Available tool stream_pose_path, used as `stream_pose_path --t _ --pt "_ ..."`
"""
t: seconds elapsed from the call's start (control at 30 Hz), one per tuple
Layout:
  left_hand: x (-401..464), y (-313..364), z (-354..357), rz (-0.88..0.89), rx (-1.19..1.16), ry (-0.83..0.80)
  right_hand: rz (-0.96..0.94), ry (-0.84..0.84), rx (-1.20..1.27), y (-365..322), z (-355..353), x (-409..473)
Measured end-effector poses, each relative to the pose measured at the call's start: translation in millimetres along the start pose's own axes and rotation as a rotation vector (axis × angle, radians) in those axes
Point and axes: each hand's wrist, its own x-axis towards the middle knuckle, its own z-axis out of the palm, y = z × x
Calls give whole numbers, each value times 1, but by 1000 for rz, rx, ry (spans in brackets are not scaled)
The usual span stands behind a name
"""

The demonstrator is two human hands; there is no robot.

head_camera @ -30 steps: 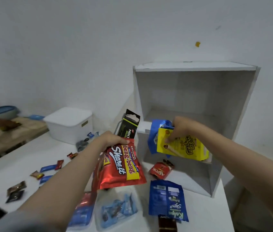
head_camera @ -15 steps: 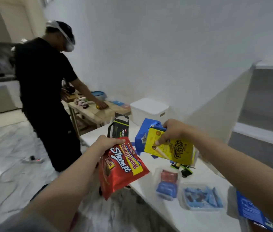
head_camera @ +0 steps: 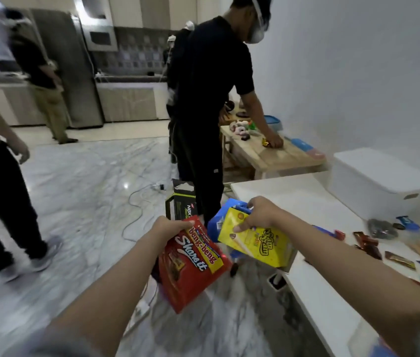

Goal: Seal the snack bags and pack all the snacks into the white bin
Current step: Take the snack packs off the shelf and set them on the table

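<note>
My left hand [head_camera: 171, 228] grips a red snack bag [head_camera: 190, 264] by its top, with a black snack box [head_camera: 180, 202] held behind it. My right hand [head_camera: 259, 215] pinches a yellow snack box [head_camera: 257, 243] together with a blue bag [head_camera: 219, 222] behind it. Both loads hang over the floor, left of the white table [head_camera: 306, 210]. The white bin [head_camera: 376, 181], lid on, stands at the table's far right by the wall. Several small wrapped snacks [head_camera: 373, 243] lie loose on the table near it.
A person in black [head_camera: 203, 99] bends over a wooden table [head_camera: 273, 155] just beyond the white table. Two more people stand at the left on the marble floor [head_camera: 87, 189]. A white cable [head_camera: 136, 202] trails across the floor.
My view has swung left, away from the white shelf unit toward the room. Both hands still carry the same snacks, now over the floor beside the table.
</note>
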Motion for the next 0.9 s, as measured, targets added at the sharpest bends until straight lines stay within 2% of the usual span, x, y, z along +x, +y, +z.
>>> stream_pose_path --t 0.2,0.33,0.53,0.67,0.73,0.83,0.9 --pt "95 -28 -21 -101 -120 172 -107 -60 18 -15 55 127" --pt "140 -47 -23 -161 -153 314 -108 -142 4 -15 86 192" --pt "197 -78 -27 -283 -135 380 -52 -286 -52 -19 144 270" --pt "245 -95 -33 -355 -142 435 5 -311 -64 -27 179 316" --pt "278 -115 -37 -402 -140 434 35 -327 -51 -31 195 336" --pt "347 -182 -41 -476 -90 459 71 -362 -67 -37 216 365" --pt "363 -179 -42 -517 -76 446 76 -391 -90 -38 230 386"
